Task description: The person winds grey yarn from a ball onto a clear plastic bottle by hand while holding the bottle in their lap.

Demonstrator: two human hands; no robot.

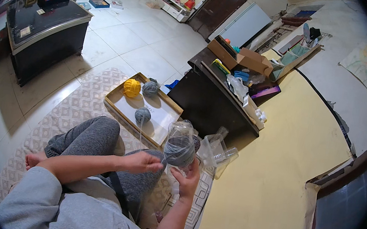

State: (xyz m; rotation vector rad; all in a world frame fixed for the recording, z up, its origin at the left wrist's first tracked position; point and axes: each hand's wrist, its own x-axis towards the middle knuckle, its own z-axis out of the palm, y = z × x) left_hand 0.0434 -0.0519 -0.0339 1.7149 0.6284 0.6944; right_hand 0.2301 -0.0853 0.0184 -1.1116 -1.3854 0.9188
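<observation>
My right hand (pixel 188 177) grips the lower part of a clear plastic bottle (pixel 181 128), with grey yarn (pixel 179 151) wound in a thick band around its middle. Just left of the bottle, my left hand (pixel 144 163) is closed with its fingertips pinching the grey strand. That strand (pixel 141 133) runs up to a small grey yarn ball (pixel 143 115) in a shallow cardboard tray (pixel 163 120). A yellow yarn ball (pixel 132 88) and a second grey ball (pixel 150 88) sit at the tray's far end.
Clear plastic containers (pixel 215 147) lie right of the bottle. A dark cabinet (pixel 211 107) beyond the tray carries an open cardboard box (pixel 253 61) and clutter. The yellow wall (pixel 258 178) runs along the right. A black desk (pixel 49 46) stands at far left. Patterned matting (pixel 78 101) lies underneath.
</observation>
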